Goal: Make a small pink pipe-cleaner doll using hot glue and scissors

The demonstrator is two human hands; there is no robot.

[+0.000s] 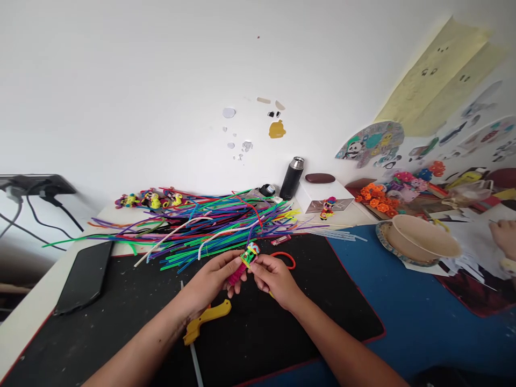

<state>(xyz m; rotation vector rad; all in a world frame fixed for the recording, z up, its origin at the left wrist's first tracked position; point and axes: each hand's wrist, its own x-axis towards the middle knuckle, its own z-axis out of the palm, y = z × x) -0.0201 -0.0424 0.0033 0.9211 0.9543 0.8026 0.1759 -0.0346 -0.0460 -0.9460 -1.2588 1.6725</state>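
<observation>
"Just below the centre of the frame, what sits between the hands?"

"One small fuzzy figure with a magenta lower body, green chest and blue-and-white head (pixel 249 257); it seems raised clear of the black mat with red edging (pixel 290 336)."

"How does its long axis run?"

"On a slant; the magenta end points to the lower left, the head to the upper right; the figure thus lies to the right of the left hand (pixel 210 275) and to the left of the right hand (pixel 277 279)."

"Which hand is nearer?"

"Neither, since both touch it; the left is curled round the magenta end, thumb laid along it, fingers underneath; the right pinches at the right edge beside the green chest, head just above its fingertips; whether some smaller piece is caught there I cannot tell."

"And round about?"

"At lower centre, partly hidden by the left forearm, lies a yellow plastic tool, apparently a glue gun (pixel 208 317); just beyond the right hand is a red fuzzy loop (pixel 291 259); further up, a broad heap of many-coloured pipe cleaners (pixel 226 236) spreads over the white tabletop (pixel 42 306); right of centre, a similar figure in red, blue and yellow (pixel 328 207) stands by a white box (pixel 318 192); at the right edge of the frame another person's hand (pixel 504 236) shows."
</observation>
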